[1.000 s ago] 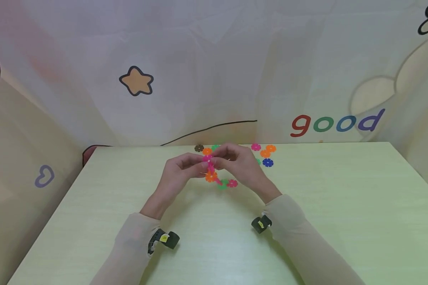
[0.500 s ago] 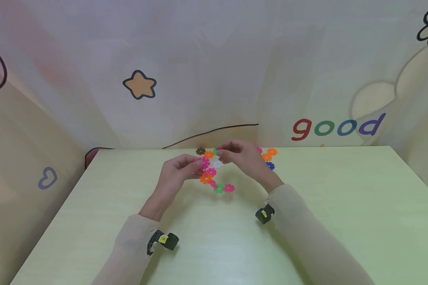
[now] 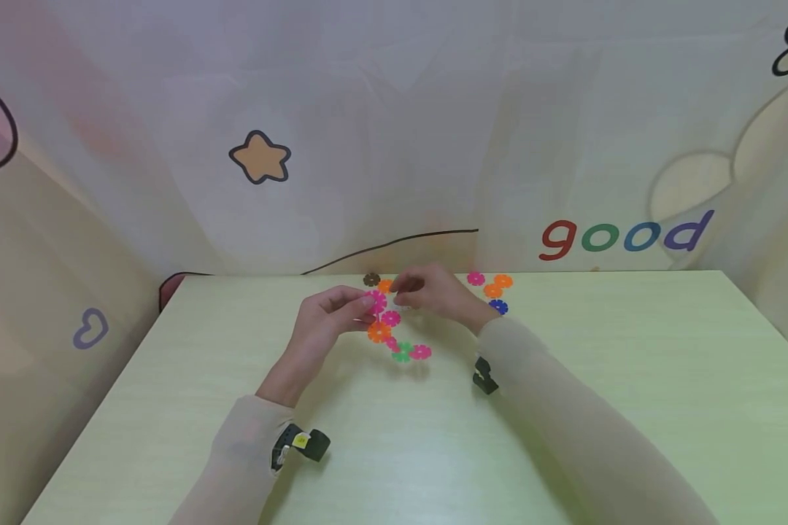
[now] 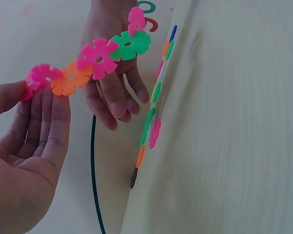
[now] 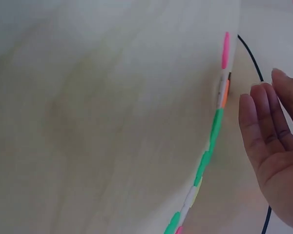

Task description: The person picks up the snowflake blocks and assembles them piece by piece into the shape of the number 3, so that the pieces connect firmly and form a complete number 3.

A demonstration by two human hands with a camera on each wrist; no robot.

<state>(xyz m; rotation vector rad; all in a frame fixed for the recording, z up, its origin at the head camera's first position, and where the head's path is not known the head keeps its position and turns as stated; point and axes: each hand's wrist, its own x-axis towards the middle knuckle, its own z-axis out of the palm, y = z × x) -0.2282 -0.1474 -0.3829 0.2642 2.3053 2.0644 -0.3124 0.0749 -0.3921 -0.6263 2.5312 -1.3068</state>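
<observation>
Since 1.0 s ago my right hand has let go, fingers relaxed. Left hand alone pinches the flower chain by 1 end above the table; joints may unclip under its hanging weight.

The chain of flower discs is a short string of flat plastic pieces slotted edge to edge: pink at the top, then pink and orange, then green and pink at the free end. Its upper end is pinched in the left hand, and the rest hangs toward 5 o'clock above the table. The loose discs, pink, orange and blue, lie flat at 2 o'clock from the chain, near the table's far edge.
</observation>
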